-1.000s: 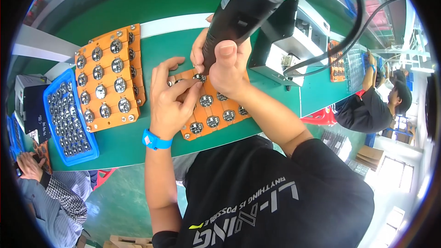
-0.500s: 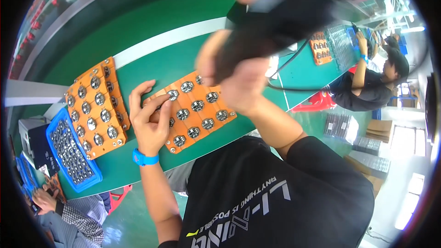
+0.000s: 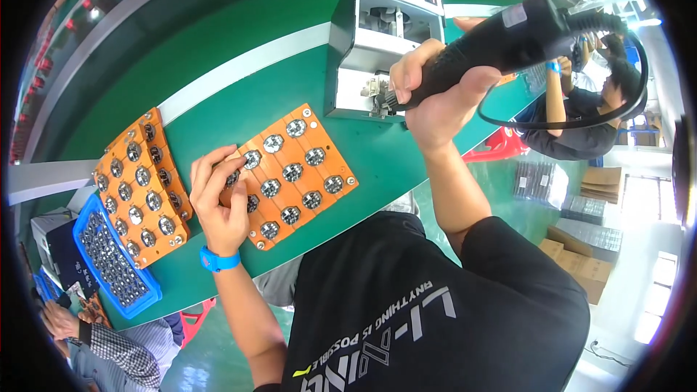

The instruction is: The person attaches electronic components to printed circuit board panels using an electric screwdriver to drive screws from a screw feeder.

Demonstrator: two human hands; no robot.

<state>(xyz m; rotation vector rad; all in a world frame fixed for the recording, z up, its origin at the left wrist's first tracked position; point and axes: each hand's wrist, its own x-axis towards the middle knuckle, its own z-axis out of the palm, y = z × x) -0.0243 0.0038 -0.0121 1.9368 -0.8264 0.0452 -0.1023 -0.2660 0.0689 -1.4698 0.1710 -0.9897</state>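
The person's left hand [image 3: 220, 207] rests at the left edge of an orange board [image 3: 280, 202], its fingers bent. Thumb and forefinger are parted around a round metallic part [image 3: 232, 178]; whether they grip it, I cannot tell. The right hand [image 3: 443, 112] is wrapped around a black, corded power tool [image 3: 501, 47], its thumb lifted. The tool's lower end overlaps a silver-and-black machine [image 3: 377, 54] in view; contact between them is unclear.

The orange board lies tilted in view on the green worktop [image 3: 377, 152], in front of the person, with round parts set in rows. A blue wristband [image 3: 220, 260] circles the left wrist. Farther left are stacked orange boards [image 3: 139, 196], also filled with round parts, and beside them a blue tray [image 3: 151, 296] crowded with more. Co-workers appear at both sides, one in a checked sleeve [image 3: 123, 352] at lower left.
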